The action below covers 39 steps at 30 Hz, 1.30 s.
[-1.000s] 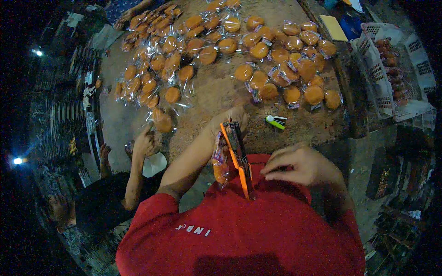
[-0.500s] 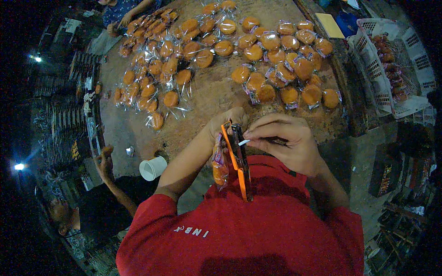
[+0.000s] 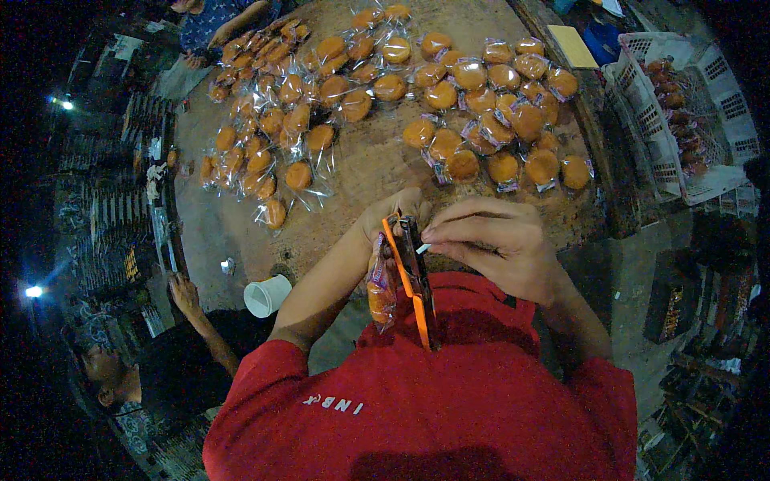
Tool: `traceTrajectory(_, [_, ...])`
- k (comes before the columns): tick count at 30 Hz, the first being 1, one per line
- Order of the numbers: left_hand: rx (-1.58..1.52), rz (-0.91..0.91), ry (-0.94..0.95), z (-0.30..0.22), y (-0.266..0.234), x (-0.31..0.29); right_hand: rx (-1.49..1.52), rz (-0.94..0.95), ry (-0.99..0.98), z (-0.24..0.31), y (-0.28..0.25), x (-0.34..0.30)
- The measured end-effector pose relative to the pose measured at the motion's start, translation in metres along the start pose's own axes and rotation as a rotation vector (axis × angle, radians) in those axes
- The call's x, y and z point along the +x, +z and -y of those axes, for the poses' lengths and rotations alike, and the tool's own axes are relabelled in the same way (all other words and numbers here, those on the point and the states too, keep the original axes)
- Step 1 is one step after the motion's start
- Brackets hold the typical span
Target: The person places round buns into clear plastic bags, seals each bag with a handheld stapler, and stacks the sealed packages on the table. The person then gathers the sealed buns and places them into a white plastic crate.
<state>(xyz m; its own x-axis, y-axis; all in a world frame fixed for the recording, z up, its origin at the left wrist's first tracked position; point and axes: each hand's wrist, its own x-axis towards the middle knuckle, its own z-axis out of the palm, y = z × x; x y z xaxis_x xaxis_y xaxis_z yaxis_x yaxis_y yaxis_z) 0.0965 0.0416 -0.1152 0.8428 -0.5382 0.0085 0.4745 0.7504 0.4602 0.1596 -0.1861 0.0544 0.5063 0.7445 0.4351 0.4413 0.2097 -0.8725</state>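
Note:
My left hand [image 3: 395, 210] is closed near the table's front edge, its fingers partly hidden. Below it hangs a round orange-brown bun in clear printed wrap [image 3: 380, 293], gripped at its upper end. Just right of the bun, a long narrow orange and black tool [image 3: 411, 280] reaches from my left hand down in front of the red shirt; its exact kind I cannot tell. My right hand [image 3: 497, 240] pinches a small white stick-like piece [image 3: 425, 248] between thumb and fingertips, against the tool's right side.
Many wrapped buns [image 3: 525, 120] cover the far wooden table [image 3: 353, 172]. A white crate [image 3: 654, 120] holding wrapped buns stands at right, beside a yellow pad [image 3: 573, 46]. A white cup [image 3: 267, 296] is left of my forearm. Co-workers' hands [image 3: 184, 295] show at left and far left.
The left co-worker's hand has lowered to the table edge, and the brown thing it held no longer shows. My hands and the tool have shifted only slightly.

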Motion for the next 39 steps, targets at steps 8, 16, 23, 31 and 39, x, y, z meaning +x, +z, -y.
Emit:
traceTrajectory(8, [0.017,-0.005,-0.020,0.000,0.002,0.000,-0.023,0.021,-0.035,-0.001,0.001,-0.001])
traceTrajectory(16, [0.042,-0.018,-0.034,-0.001,0.004,-0.002,-0.040,0.020,-0.023,0.000,0.001,-0.001])
traceTrajectory(23, [0.064,-0.029,-0.053,-0.003,0.006,-0.002,-0.102,-0.064,-0.102,-0.009,0.008,0.000])
traceTrajectory(31, [0.018,-0.044,0.005,0.011,0.004,-0.010,0.159,-0.317,0.248,-0.029,0.064,-0.007])
traceTrajectory(39, [-0.115,-0.021,0.202,0.053,-0.026,-0.044,0.549,-0.261,0.527,-0.045,0.071,-0.012])
